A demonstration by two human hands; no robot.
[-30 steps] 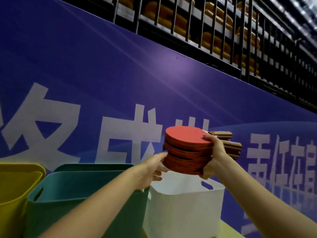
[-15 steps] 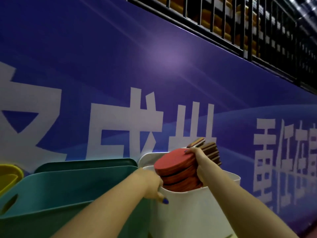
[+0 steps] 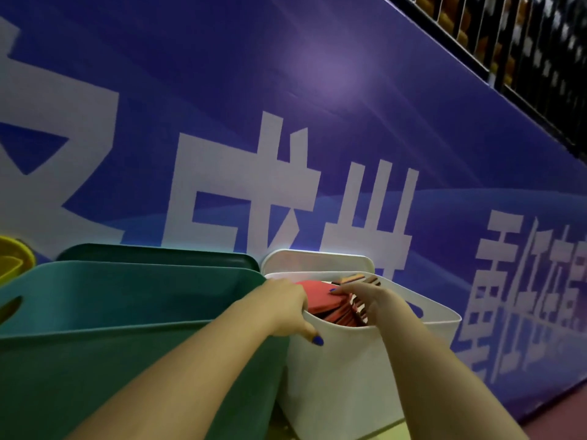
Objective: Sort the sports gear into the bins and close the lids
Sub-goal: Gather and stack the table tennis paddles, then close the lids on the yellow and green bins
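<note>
Behind everything runs a blue banner (image 3: 317,100) with large white characters, and a dark railing (image 3: 521,42) crosses above it toward the upper right. Against the banner I see a white bin (image 3: 349,360), which I take as my landmark. Its white lid (image 3: 314,262) stands upright just behind its rear rim.

Inside the white bin lies a stack of table tennis paddles (image 3: 330,308): flat round blades with red rubber faces, dark edges showing between the layers, and striped wooden handles fanning toward the bin's back wall. The stack sits below the rim, tilted.

My left hand (image 3: 287,308) grips the white bin's near left rim, fingers hooked inside and the thumb, with its blue nail, pressed on the outer wall. It touches the bin, just beside the stack. My right hand (image 3: 368,300) reaches down into the bin, fingers curled over the top and right side of the paddles, holding them.

Left of the white bin stands a teal bin (image 3: 127,360), touching it, with a dark green lid (image 3: 152,257) behind. Farther left, a yellow bin (image 3: 14,262) peeks in.
</note>
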